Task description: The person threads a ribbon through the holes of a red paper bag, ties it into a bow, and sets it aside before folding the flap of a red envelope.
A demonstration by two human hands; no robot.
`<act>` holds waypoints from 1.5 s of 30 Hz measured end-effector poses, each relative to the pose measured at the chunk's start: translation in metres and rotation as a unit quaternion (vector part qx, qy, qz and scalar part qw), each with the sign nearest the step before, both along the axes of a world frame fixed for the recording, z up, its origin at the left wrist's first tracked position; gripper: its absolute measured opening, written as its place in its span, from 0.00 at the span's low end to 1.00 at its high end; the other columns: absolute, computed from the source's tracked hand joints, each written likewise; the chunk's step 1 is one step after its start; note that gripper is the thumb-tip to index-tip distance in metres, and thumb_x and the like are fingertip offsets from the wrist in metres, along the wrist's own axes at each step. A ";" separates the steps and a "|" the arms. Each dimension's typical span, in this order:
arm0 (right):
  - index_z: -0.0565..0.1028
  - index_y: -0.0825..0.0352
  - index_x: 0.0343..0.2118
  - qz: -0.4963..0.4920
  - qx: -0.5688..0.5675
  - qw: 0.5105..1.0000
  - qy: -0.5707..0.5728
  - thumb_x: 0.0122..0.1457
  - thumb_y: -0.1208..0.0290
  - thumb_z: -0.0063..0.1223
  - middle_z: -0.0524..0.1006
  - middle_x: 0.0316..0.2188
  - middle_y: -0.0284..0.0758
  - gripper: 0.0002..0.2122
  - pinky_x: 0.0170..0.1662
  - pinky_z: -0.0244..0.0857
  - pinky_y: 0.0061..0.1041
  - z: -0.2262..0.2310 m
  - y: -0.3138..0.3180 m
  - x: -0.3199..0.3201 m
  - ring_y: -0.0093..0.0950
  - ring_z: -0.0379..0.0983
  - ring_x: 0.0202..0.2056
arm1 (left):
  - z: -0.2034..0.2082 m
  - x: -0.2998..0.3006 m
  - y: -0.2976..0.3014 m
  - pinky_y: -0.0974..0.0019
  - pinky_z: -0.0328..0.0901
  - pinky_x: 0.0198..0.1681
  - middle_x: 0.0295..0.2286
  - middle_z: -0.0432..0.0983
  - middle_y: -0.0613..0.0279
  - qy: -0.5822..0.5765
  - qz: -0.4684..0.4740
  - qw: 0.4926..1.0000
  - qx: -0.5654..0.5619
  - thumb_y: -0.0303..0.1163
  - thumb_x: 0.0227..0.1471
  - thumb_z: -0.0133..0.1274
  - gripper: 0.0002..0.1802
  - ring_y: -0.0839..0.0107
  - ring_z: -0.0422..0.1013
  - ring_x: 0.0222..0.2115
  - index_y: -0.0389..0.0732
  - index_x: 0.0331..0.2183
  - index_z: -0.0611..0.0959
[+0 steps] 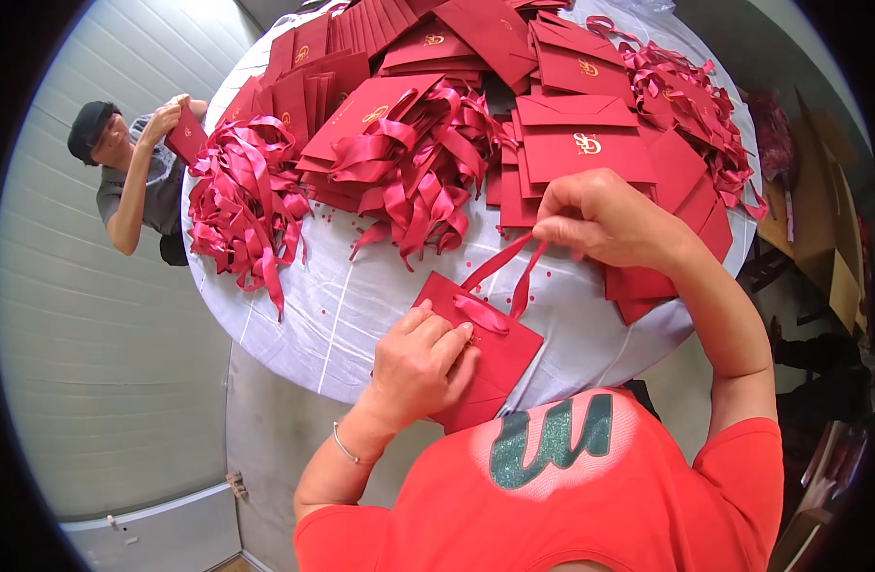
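Gold monogram (588,144) — red bags (555,168), green lettering (555,439) — red shirt (571,515)

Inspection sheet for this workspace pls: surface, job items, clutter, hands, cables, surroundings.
Surface: rounded table with a pale, creased cloth.
Job items: one red paper bag near the front edge, its ribbon handle pulled up into a loop.
Clutter: stacked flat bags at the far side and right; tangled ribbons at the left; small red dots scattered on the cloth.
Left hand: resting on the bag's left side.
Right hand: pinching the top of the ribbon handle.
Cables: nothing seen.
Surroundings: co-worker at far left holding a red item; open cardboard box at right; pale panelled wall at left.
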State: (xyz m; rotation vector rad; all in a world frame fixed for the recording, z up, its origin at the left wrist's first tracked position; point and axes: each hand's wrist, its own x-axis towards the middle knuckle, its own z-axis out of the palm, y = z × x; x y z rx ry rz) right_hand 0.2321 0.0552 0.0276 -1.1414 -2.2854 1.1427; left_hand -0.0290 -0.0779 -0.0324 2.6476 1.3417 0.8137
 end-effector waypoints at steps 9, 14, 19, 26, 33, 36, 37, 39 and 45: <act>0.79 0.74 0.36 0.081 -0.369 0.883 0.279 0.60 0.66 0.60 0.81 0.26 0.35 0.13 0.26 0.72 0.20 0.043 -0.073 -0.038 0.19 0.76 0.23 | 0.039 0.043 -0.043 0.35 0.54 0.61 0.46 0.72 0.45 0.035 0.091 0.992 -0.084 0.45 0.37 0.70 0.42 0.43 0.68 0.51 0.34 0.51 0.74; 0.80 0.74 0.31 0.133 -0.318 0.832 0.435 0.57 0.71 0.60 0.81 0.24 0.35 0.09 0.29 0.72 0.22 0.075 -0.093 -0.048 0.21 0.78 0.24 | 0.055 0.030 -0.064 0.61 0.66 0.34 0.29 0.75 0.54 -0.330 0.073 0.925 -0.174 0.20 0.39 0.51 0.18 0.56 0.73 0.29 0.31 0.38 0.79; 0.79 0.73 0.28 0.073 0.061 0.912 0.400 0.57 0.72 0.63 0.82 0.23 0.37 0.08 0.27 0.72 0.22 0.082 -0.060 -0.039 0.21 0.79 0.24 | 0.054 0.014 -0.048 0.66 0.69 0.47 0.41 0.78 0.51 -0.431 0.072 0.888 -0.146 0.12 0.49 0.38 0.24 0.68 0.75 0.42 0.24 0.50 0.73; 0.81 0.72 0.29 -0.126 0.269 0.954 0.030 0.56 0.67 0.64 0.81 0.23 0.41 0.10 0.31 0.71 0.26 0.022 0.034 0.002 0.25 0.78 0.25 | 0.018 0.019 0.002 0.61 0.69 0.28 0.24 0.78 0.50 -0.232 0.116 0.903 -0.342 0.24 0.52 0.55 0.26 0.61 0.77 0.24 0.30 0.53 0.70; 0.81 0.70 0.30 -0.096 0.202 0.969 0.104 0.54 0.67 0.64 0.82 0.28 0.42 0.10 0.39 0.73 0.35 -0.006 0.054 -0.016 0.37 0.81 0.33 | 0.037 -0.004 0.018 0.51 0.70 0.30 0.27 0.80 0.49 -0.028 0.180 0.965 -0.191 0.35 0.51 0.62 0.22 0.48 0.77 0.28 0.34 0.45 0.78; 0.81 0.69 0.33 -0.101 0.200 0.973 0.064 0.54 0.63 0.64 0.82 0.33 0.44 0.13 0.42 0.72 0.37 -0.001 0.063 -0.038 0.40 0.80 0.37 | 0.041 -0.012 0.034 0.51 0.70 0.32 0.29 0.80 0.48 -0.031 0.201 0.970 -0.131 0.36 0.50 0.62 0.21 0.47 0.77 0.29 0.35 0.44 0.78; 0.81 0.69 0.34 -0.104 0.209 0.971 0.055 0.54 0.62 0.64 0.82 0.34 0.45 0.14 0.43 0.72 0.38 -0.001 0.066 -0.045 0.40 0.80 0.38 | 0.041 -0.015 0.039 0.50 0.70 0.32 0.29 0.80 0.49 -0.040 0.210 0.968 -0.128 0.36 0.50 0.62 0.21 0.47 0.77 0.29 0.35 0.44 0.78; 0.80 0.73 0.38 -0.117 0.193 0.971 0.078 0.54 0.53 0.64 0.80 0.41 0.50 0.23 0.47 0.71 0.37 0.002 0.078 -0.058 0.40 0.79 0.44 | 0.039 -0.025 0.048 0.52 0.71 0.34 0.29 0.80 0.49 -0.082 0.244 0.960 -0.113 0.35 0.51 0.63 0.21 0.48 0.78 0.31 0.33 0.43 0.77; 0.80 0.76 0.36 -0.146 0.065 0.984 0.083 0.56 0.33 0.50 0.81 0.29 0.49 0.38 0.43 0.70 0.38 0.004 0.129 -0.095 0.39 0.80 0.36 | 0.019 -0.071 0.106 0.62 0.70 0.46 0.43 0.75 0.53 -0.456 0.290 0.817 -0.201 0.40 0.59 0.58 0.28 0.64 0.72 0.45 0.32 0.52 0.70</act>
